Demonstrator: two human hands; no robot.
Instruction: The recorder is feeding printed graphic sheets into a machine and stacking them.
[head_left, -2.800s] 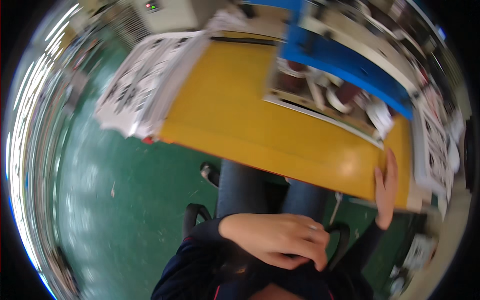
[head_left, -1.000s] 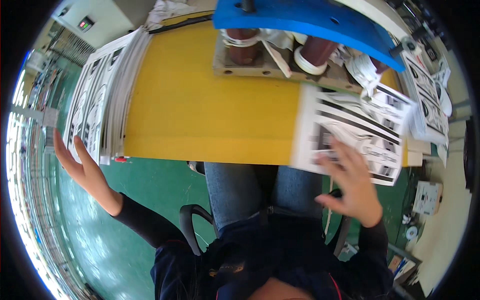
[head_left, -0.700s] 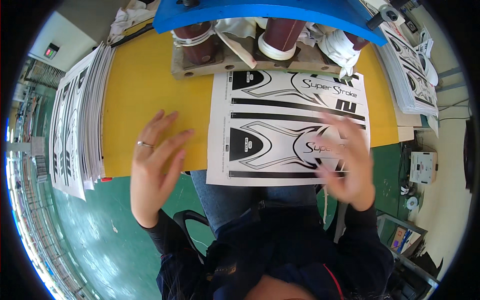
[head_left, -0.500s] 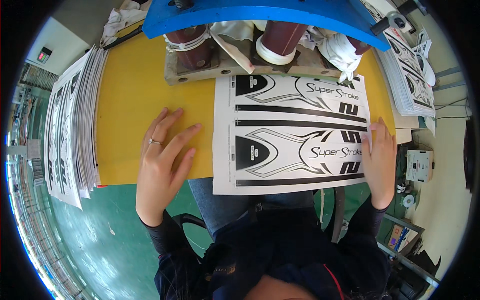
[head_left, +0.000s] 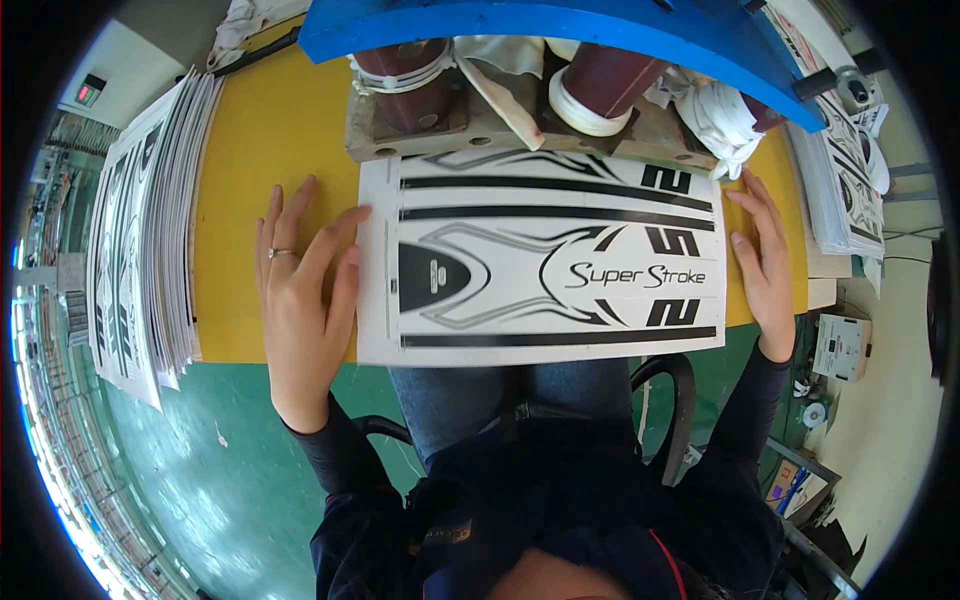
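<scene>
A white printed sheet with black and grey graphics lies on the yellow tabletop. Its far edge runs up to a metal block, and its near edge overhangs the table above my lap. My left hand, with a ring on one finger, rests by the sheet's left edge. Its fingers are spread, and the index finger and thumb are at that edge. At the right edge lies my right hand, fingers stretched out and apart, thumb beside the sheet. Neither hand grips anything.
Over the block hangs a blue plate with dark red cylinders wrapped in white cloth beneath it. A tall stack of printed sheets stands at the left, another stack at the far right. A chair armrest is beside my lap.
The printed sheet has slid left and slightly away from me, its far part now hidden at the block. My right hand has come off the sheet's top to its right edge. My left hand meets its left edge.
</scene>
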